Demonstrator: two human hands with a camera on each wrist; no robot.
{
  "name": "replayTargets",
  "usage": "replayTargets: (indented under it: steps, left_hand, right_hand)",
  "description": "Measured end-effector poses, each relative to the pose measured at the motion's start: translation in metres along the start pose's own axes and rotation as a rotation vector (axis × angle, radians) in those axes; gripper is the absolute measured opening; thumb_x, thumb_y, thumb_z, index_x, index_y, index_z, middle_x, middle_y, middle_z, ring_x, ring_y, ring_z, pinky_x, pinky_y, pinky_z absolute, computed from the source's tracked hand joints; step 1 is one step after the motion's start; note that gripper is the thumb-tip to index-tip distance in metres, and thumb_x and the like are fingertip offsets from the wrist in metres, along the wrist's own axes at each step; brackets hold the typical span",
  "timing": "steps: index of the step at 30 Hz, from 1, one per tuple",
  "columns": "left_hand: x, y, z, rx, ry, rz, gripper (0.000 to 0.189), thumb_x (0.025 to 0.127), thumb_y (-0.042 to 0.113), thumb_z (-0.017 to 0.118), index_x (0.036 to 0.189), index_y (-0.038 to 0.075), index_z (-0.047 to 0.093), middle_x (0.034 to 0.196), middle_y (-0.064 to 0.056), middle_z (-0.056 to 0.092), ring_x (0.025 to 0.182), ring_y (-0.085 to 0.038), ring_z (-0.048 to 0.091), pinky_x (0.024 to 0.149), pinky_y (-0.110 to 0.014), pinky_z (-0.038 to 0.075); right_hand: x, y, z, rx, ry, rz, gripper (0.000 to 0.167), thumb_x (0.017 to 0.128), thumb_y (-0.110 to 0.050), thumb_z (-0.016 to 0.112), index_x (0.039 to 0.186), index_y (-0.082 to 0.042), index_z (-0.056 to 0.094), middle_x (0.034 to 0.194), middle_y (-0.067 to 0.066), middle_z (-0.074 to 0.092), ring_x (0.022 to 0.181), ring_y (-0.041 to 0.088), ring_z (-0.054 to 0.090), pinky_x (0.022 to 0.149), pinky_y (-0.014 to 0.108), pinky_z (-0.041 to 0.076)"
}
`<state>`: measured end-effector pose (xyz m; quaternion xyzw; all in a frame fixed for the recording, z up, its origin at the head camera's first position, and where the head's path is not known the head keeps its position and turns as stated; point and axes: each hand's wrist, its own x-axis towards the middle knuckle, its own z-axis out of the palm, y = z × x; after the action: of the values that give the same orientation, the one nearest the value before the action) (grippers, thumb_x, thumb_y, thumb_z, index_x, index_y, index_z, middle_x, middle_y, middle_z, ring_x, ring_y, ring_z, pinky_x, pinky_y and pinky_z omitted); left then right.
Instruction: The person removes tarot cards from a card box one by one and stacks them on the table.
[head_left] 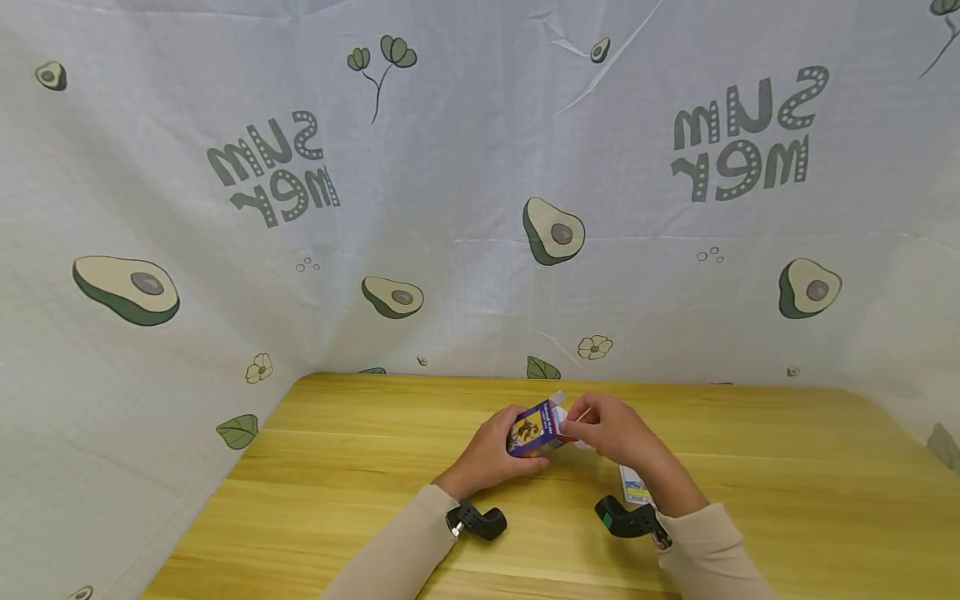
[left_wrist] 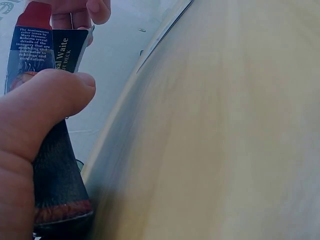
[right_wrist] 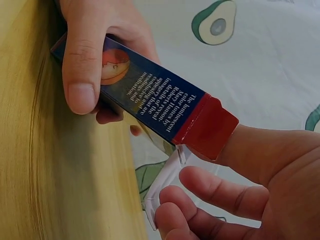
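A blue-purple tarot deck box (head_left: 529, 430) with a yellow picture is tilted above the table, its red end flap (right_wrist: 210, 130) standing out. My left hand (head_left: 491, 454) grips the box around its sides, with the thumb across a narrow face in the left wrist view. At the opened end is my right hand (head_left: 611, 429), fingers bent beside a white flap (right_wrist: 167, 182). Its thumb passes behind the red flap, so its tip is hidden in the right wrist view. Whether it pinches anything cannot be made out.
On the wooden table (head_left: 360, 475), a white-bordered card-like piece (head_left: 636, 485) with a blue and yellow picture lies partly under the right forearm. A pale cloth (head_left: 465, 167) printed with avocados hangs behind the table and along its left side.
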<state>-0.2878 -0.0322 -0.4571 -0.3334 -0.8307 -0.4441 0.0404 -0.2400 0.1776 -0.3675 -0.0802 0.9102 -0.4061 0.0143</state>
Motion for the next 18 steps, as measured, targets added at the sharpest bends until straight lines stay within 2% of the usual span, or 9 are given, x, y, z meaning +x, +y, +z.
replayTargets:
  steps: [8,18]
  left_hand:
    - [0.0003,0.0004,0.0007,0.006,0.002,-0.005,0.064,0.078,0.043,0.078,0.128,0.013,0.048,0.11,0.005,0.056,0.094,-0.008,0.053,0.082,-0.023,0.047]
    - [0.0011,0.0009,-0.0002,0.01,0.011,0.011,0.064,0.078,0.042,0.078,0.126,0.012,0.05,0.107,0.004,0.056,0.091,-0.007,0.053,0.08,-0.023,0.047]
  right_hand:
    - [0.0002,0.0006,0.0041,-0.039,0.02,0.002,0.026,0.089,-0.028,0.07,0.093,-0.005,0.06,0.08,0.005,0.06,0.067,0.019,0.051,0.057,0.032,0.046]
    - [0.0009,-0.0004,0.0058,-0.064,0.034,0.003,0.022,0.088,-0.025,0.07,0.089,-0.006,0.059,0.078,0.005,0.058,0.069,0.02,0.05,0.058,0.032,0.042]
